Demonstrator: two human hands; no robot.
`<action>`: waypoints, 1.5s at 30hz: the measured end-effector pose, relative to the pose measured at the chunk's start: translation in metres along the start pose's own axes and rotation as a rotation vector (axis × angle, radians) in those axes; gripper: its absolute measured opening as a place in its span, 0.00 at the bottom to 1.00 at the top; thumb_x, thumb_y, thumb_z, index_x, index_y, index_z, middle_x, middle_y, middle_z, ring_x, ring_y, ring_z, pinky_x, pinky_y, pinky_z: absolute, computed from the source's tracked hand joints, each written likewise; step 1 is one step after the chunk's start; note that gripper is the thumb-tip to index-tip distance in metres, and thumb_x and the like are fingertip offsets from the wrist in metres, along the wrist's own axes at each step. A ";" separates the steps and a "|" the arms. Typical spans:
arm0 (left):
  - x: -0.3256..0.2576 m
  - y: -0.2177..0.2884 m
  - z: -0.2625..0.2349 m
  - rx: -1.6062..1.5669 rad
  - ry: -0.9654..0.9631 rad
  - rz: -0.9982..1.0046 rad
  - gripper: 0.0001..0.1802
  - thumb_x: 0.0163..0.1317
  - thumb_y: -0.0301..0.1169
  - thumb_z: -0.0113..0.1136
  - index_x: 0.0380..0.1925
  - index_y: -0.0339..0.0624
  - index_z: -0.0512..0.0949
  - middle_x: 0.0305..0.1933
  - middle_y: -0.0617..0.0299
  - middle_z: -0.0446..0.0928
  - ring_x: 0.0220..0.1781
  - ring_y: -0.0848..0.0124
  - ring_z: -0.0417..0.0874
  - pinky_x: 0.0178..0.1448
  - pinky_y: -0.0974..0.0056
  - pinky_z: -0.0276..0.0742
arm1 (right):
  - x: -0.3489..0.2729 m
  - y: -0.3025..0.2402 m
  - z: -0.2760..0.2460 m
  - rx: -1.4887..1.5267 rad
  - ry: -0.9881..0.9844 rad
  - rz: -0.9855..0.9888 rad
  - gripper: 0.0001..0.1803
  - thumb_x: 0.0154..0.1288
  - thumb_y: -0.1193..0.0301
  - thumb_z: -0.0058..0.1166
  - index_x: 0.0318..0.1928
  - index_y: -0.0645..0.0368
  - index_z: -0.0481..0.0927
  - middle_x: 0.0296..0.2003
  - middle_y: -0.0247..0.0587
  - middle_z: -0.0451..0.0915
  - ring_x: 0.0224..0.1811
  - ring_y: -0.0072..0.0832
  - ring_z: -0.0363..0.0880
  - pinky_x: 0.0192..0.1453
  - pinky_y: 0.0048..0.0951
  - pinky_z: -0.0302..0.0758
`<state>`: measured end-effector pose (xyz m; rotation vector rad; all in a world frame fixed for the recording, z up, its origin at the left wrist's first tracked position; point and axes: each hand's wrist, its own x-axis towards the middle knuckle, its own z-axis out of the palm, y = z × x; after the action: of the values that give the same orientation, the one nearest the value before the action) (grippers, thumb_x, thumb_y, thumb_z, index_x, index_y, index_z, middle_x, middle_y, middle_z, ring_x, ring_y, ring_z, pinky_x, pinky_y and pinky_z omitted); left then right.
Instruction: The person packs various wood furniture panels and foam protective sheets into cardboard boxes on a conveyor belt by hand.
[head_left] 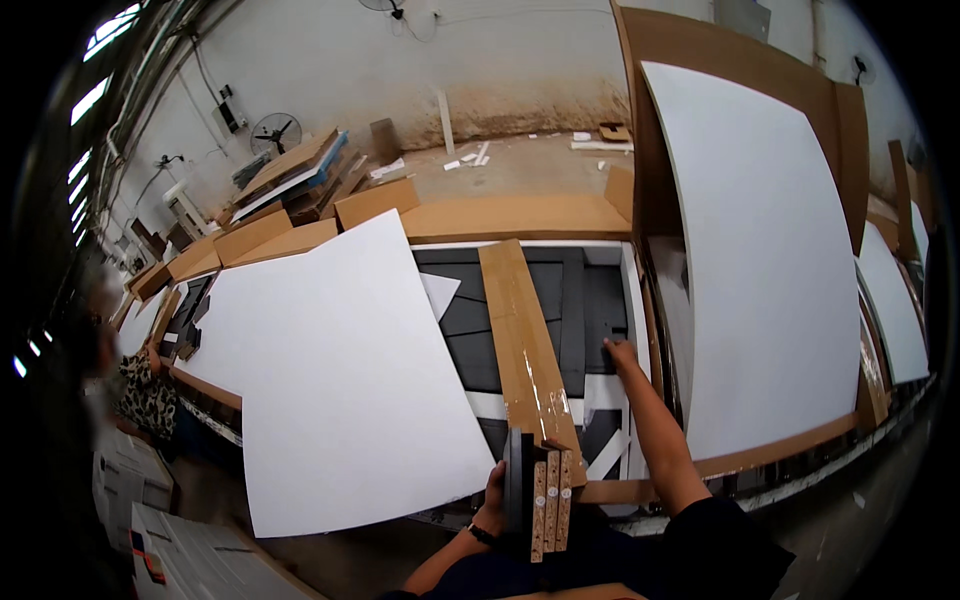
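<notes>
Nearest, the left hand (492, 508) has its fingers clenched around a stack of upright board strips (541, 497). Beyond the stack, the right hand (620, 352) rests spread on the dark panels (590, 310), its long axis pointing away, beside the long brown board (525, 340).

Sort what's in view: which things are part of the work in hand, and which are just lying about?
In hand:
- left hand gripping a stack of narrow boards held on edge
- right hand reaching onto the dark panels
- long brown strip lying across those panels

Lying about:
- big white sheet
- upright white sheet
- board pile at the back
- fan
- another person at far left
</notes>
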<state>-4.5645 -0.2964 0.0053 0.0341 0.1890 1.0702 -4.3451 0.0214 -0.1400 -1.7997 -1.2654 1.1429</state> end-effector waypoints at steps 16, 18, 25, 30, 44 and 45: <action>-0.001 -0.002 -0.002 -0.033 0.002 -0.010 0.42 0.52 0.56 0.52 0.59 0.39 0.55 0.55 0.48 0.65 0.54 0.57 0.71 0.56 0.52 0.69 | -0.018 -0.009 0.002 0.162 0.053 -0.118 0.10 0.54 0.71 0.55 0.24 0.65 0.71 0.22 0.42 0.71 0.25 0.29 0.70 0.33 0.32 0.68; 0.003 -0.004 0.004 0.004 0.018 -0.006 0.37 0.54 0.52 0.53 0.55 0.35 0.62 0.51 0.49 0.70 0.49 0.60 0.76 0.51 0.57 0.75 | -0.017 -0.007 -0.002 0.123 0.191 -0.112 0.12 0.56 0.70 0.53 0.32 0.68 0.69 0.28 0.46 0.72 0.31 0.33 0.70 0.40 0.34 0.68; -0.003 -0.004 -0.005 0.066 0.040 0.091 0.36 0.55 0.48 0.53 0.55 0.32 0.60 0.51 0.47 0.70 0.48 0.59 0.77 0.50 0.57 0.76 | -0.104 -0.070 -0.013 0.017 0.309 -0.513 0.14 0.60 0.70 0.47 0.44 0.64 0.64 0.36 0.52 0.75 0.39 0.39 0.76 0.43 0.32 0.70; -0.002 -0.005 0.002 0.075 -0.013 -0.014 0.37 0.55 0.49 0.53 0.56 0.33 0.59 0.52 0.46 0.69 0.50 0.58 0.75 0.52 0.56 0.74 | -0.180 -0.173 -0.067 0.081 0.378 -0.739 0.17 0.63 0.69 0.46 0.50 0.63 0.63 0.40 0.52 0.74 0.42 0.35 0.75 0.46 0.30 0.69; -0.136 0.012 -0.021 0.080 -0.022 0.482 0.39 0.52 0.58 0.50 0.55 0.39 0.64 0.54 0.51 0.68 0.55 0.60 0.71 0.58 0.54 0.67 | -0.443 -0.188 -0.009 -0.265 -0.499 -0.695 0.26 0.62 0.69 0.45 0.60 0.58 0.59 0.35 0.42 0.75 0.34 0.27 0.75 0.39 0.31 0.70; -0.151 0.013 -0.020 0.081 -0.016 0.520 0.39 0.52 0.58 0.50 0.55 0.39 0.64 0.54 0.51 0.68 0.55 0.60 0.71 0.58 0.54 0.67 | -0.458 -0.197 0.001 -0.312 -0.599 -0.766 0.29 0.62 0.69 0.45 0.63 0.58 0.56 0.43 0.47 0.75 0.43 0.29 0.75 0.46 0.32 0.69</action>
<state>-4.6497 -0.4231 0.0084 0.1722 0.2147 1.5795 -4.4914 -0.3485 0.1613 -0.9647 -2.3196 1.0779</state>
